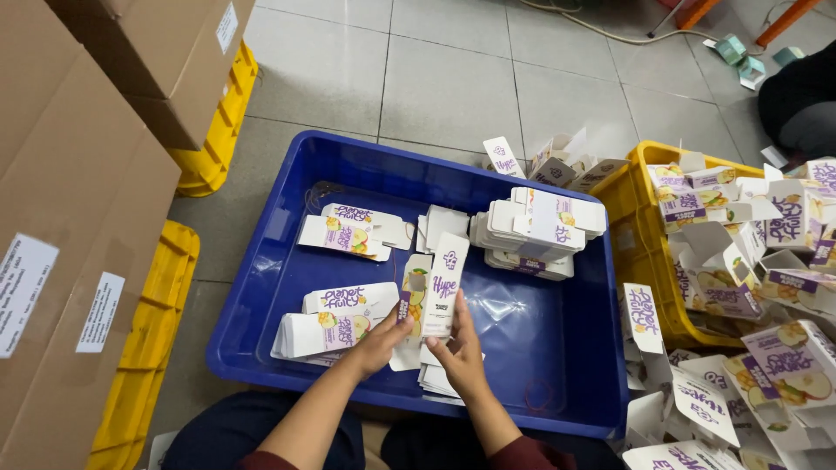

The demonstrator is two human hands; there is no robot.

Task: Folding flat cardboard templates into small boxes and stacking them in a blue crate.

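white flat carton (438,294) pinched in both our hands, left hand (380,341) and right hand (460,355); bin (557,348) holds stacks (535,228) at 1 o'clock, more loose cartons (749,348) at 3 o'clock, so much looks left.

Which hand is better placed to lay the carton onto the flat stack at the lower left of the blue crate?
Probably the left hand. It grips the flat carton on the side facing that stack of flat cartons, almost touching it. The right hand would have to cross over.

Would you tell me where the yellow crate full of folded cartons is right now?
In the head view, the yellow crate sits on the floor at the right, touching the right wall of the blue bin, heaped with white-and-purple cartons.
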